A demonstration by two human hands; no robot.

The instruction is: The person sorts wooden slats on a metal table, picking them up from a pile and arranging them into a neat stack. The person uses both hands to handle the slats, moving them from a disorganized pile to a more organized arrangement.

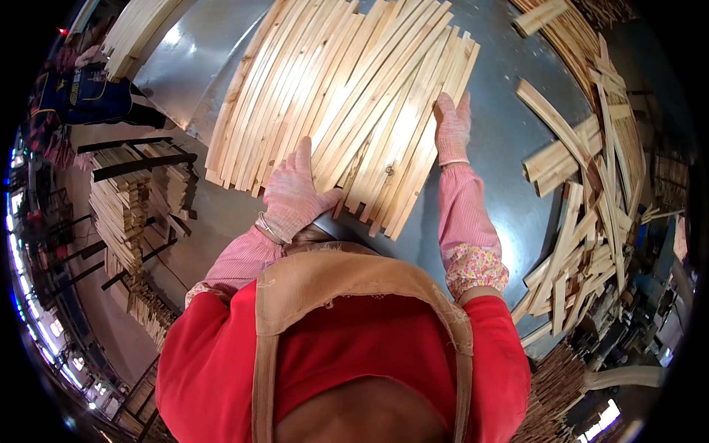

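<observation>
Long pale wooden strips (295,96) lie side by side on a metal table (502,140). Several strips on the right part of the layer slant across the others, leaving narrow gaps, and their near ends are uneven. My left hand (292,193), in a pinkish knit glove, rests at the near ends with its fingers stretched over the wood and its thumb spread to the right. Along the outer right edge of the layer, my right hand (453,131), gloved alike, stands with fingers extended and touching the outermost strip. Neither hand is closed around a strip.
Loose offcuts (569,258) heap along the table's right side, beside a longer stack of strips (576,44). At left, a dark metal rack (140,166) holds stacked wood. Another person (88,96) stands at the far left near a bundle of boards (140,33).
</observation>
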